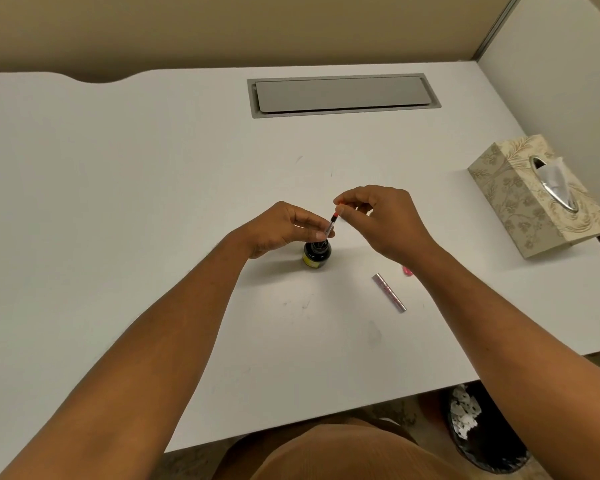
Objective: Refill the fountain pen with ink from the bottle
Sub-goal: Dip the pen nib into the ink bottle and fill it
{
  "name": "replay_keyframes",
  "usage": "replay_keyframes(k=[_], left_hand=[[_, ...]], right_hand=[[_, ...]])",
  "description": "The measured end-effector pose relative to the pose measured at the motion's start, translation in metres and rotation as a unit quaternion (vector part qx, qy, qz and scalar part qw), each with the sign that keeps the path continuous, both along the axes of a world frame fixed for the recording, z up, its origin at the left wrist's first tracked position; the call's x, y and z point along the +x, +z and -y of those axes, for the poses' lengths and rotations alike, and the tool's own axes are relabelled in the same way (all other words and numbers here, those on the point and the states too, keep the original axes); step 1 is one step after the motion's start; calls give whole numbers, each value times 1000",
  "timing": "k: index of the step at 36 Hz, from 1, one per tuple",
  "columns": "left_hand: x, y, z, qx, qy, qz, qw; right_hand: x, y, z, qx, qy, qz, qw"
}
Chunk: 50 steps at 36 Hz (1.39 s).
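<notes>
Bare forearms, tan ribbed garment [343,452]

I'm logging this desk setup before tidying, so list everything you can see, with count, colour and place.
White desk: one, white, fills the view.
Grey cable-tray lid: one, grey, set into the desk's far side.
Dark glass ink bottle with yellow label: one, black and yellow, desk centre, under the hands.
Slim clear pen section with red end: one, clear and red, held over the bottle's mouth.
Silver pen barrel: one, silver, lying right of the bottle.
Small pink item: one, pink, mostly hidden by the right forearm.
Floral beige tissue box: one, beige, right edge.
Black waste bin: one, black, on the floor, lower right.
Left hand: grips the section's lower part.
Right hand: pinches its red top.
</notes>
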<state>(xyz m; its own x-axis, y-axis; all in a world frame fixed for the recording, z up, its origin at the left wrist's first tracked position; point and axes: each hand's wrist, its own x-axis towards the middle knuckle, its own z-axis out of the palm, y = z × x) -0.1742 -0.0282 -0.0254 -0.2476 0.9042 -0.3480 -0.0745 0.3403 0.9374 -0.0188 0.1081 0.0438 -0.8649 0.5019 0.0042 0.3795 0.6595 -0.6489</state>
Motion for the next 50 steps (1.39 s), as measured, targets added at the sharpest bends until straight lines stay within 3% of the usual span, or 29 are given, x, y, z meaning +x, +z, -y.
replay_keyframes(k=[19,50], left_hand=[[0,-5,-3,8,6,-12,1000],[4,-8,-5,23,27,-2,999]], right_hand=[[5,-8,1,-48,-47,-36,997],[2,-8,-2,5,-13,-27,1000]])
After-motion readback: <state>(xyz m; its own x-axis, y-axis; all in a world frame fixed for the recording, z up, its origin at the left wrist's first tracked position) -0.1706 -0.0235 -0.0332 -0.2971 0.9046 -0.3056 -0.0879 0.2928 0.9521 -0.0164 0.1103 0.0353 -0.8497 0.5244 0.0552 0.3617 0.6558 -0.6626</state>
